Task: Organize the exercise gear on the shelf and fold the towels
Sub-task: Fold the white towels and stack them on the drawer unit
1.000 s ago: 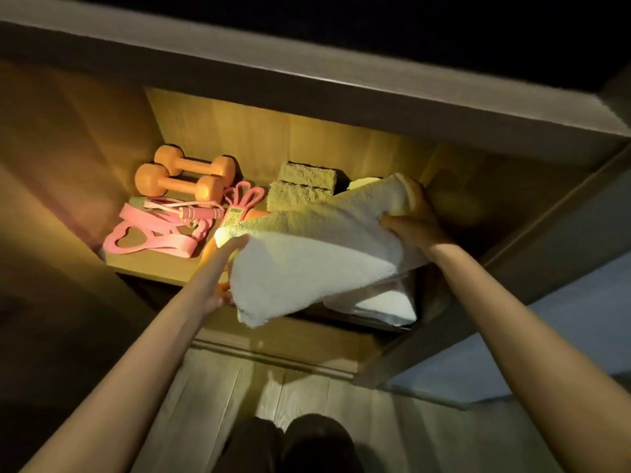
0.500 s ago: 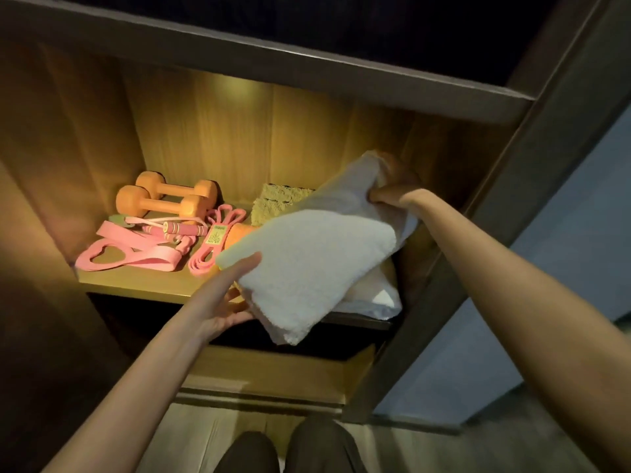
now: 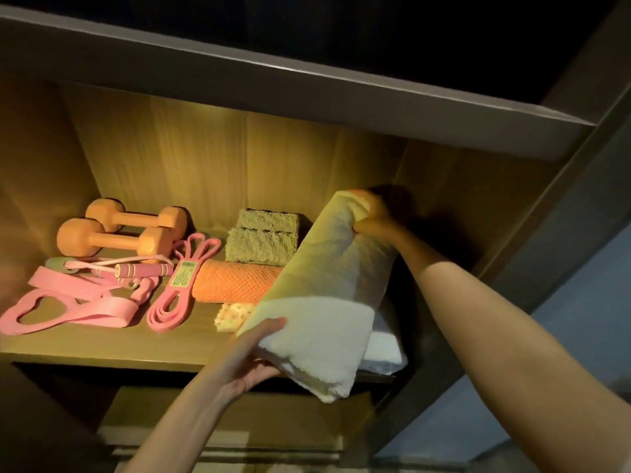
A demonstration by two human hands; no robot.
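A folded white towel [image 3: 324,302] slants across the right side of the wooden shelf [image 3: 102,349]. My right hand [image 3: 375,216] grips its far end deep in the shelf. My left hand [image 3: 249,356] supports its near end from below at the shelf's front edge. Under it lies another white folded towel [image 3: 384,349]. Beside it are an orange rolled towel [image 3: 235,281], a small spotted cloth [image 3: 230,315] and two folded green towels [image 3: 263,237]. Two orange dumbbells [image 3: 116,233], pink resistance bands [image 3: 68,305], a pink loop band [image 3: 177,288] and a jump rope [image 3: 136,269] lie at the left.
The upper shelf board [image 3: 307,97] hangs low over the compartment. The cabinet's right side wall [image 3: 478,233] stands close to my right hand. A lower shelf [image 3: 239,421] shows beneath the front edge.
The view has moved closer to the shelf. The towel has gone farther in and lower over the white towel, and my left hand now cups its near end.
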